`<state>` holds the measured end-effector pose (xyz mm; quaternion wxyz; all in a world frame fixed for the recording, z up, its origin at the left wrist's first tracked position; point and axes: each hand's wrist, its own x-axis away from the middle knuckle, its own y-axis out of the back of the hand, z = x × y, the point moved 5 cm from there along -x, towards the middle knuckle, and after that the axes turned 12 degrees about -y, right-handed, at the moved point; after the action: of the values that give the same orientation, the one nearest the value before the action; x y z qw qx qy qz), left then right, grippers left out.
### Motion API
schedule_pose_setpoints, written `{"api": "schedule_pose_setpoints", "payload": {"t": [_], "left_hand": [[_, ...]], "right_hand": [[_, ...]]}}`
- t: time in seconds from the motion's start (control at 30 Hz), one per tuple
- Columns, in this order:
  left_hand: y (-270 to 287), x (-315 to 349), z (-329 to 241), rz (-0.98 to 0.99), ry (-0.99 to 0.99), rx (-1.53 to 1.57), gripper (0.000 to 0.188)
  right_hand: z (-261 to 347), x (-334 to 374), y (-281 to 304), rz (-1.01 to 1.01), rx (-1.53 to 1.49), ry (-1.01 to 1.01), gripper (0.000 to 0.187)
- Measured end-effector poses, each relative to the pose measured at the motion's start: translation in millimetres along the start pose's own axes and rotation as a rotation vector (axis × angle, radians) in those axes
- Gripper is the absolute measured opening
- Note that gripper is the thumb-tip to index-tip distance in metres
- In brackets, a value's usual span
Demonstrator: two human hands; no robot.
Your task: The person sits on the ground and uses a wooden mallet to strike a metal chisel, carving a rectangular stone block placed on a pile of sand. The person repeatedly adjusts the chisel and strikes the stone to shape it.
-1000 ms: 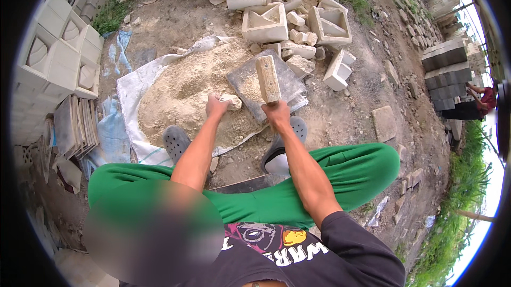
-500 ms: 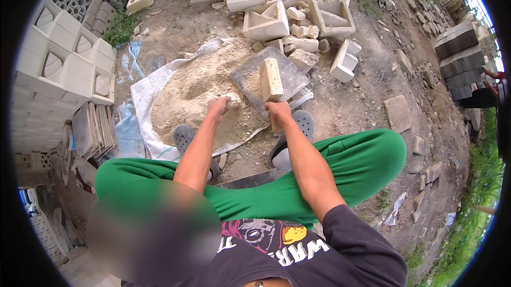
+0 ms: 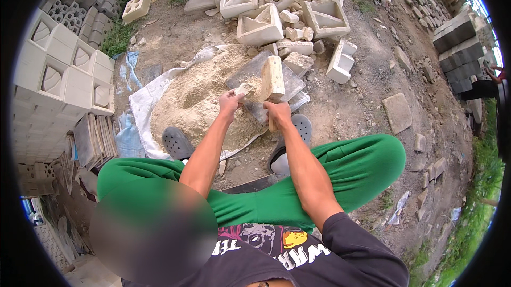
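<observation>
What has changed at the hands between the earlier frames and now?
The left hand has moved rightward, from over the pale rubble pile to the dark slab, holding a pale chunk; whether it's the earlier piece is unclear. The right hand still grips the wooden mallet.

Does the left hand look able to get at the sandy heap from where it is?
Probably yes: the left hand is close to the sandy heap, with nothing visible blocking the way, though the pale chunk it holds may hinder it.
</observation>
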<state>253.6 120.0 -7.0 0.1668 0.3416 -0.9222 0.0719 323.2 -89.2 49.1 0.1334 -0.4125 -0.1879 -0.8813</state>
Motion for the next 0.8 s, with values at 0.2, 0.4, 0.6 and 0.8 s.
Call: {"api": "schedule_pose_setpoints", "payload": {"t": [0.2,0.4,0.6,0.8], "left_hand": [[4,-30,16,-0.020,-0.262,-0.548,0.047],[-14,-7,-19,-0.060,-0.382,-0.733,0.043],[-2,-22,-5,-0.004,-0.478,-0.710,0.036],[-10,-27,-34,0.163,-0.330,-0.740,0.031]], "right_hand": [[0,-3,3,-0.039,0.073,0.182,0.034],[-4,-11,6,-0.074,0.431,0.091,0.040],[36,18,-11,-0.185,0.459,0.249,0.039],[13,-3,-13,-0.192,0.516,0.125,0.040]]}}
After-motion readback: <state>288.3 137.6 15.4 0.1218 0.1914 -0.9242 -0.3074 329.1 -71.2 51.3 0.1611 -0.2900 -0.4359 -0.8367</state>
